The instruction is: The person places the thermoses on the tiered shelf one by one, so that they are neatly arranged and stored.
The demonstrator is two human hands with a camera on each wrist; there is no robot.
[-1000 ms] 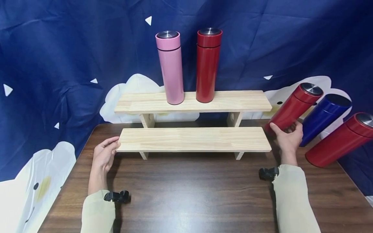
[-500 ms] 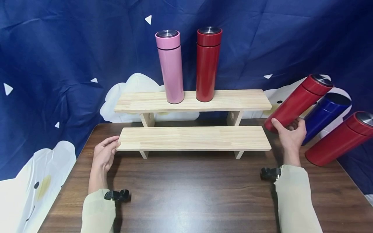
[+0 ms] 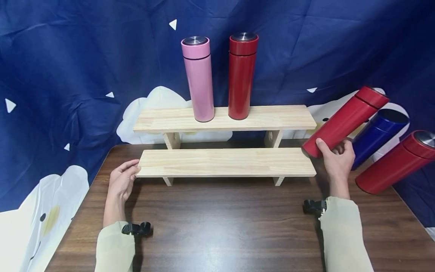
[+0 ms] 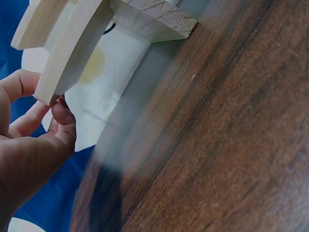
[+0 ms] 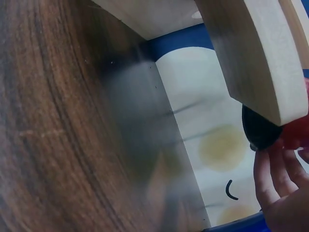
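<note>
My left hand (image 3: 121,182) pinches the left end of the lower board of a two-tier wooden shelf (image 3: 224,162). In the left wrist view, thumb and fingers lie on either side of the board's end (image 4: 72,55). My right hand (image 3: 338,162) grips a red thermos bottle (image 3: 346,121) near its base. It leans to the right, its base beside the lower board's right end. The right wrist view shows its dark base (image 5: 260,128) partly behind the board's corner. On the upper board (image 3: 278,117) stand a pink thermos (image 3: 199,83) and another red thermos (image 3: 242,81), both upright.
To the right of my right hand are a blue thermos (image 3: 377,136) and a further red thermos (image 3: 394,164) on the dark wooden table (image 3: 217,223). A blue cloth with white cloud figures (image 3: 85,56) hangs behind the table.
My right hand has raised the red thermos and tilted it further to the right. In the last half second its base moved left toward the lower board's end. My left hand stays put.
</note>
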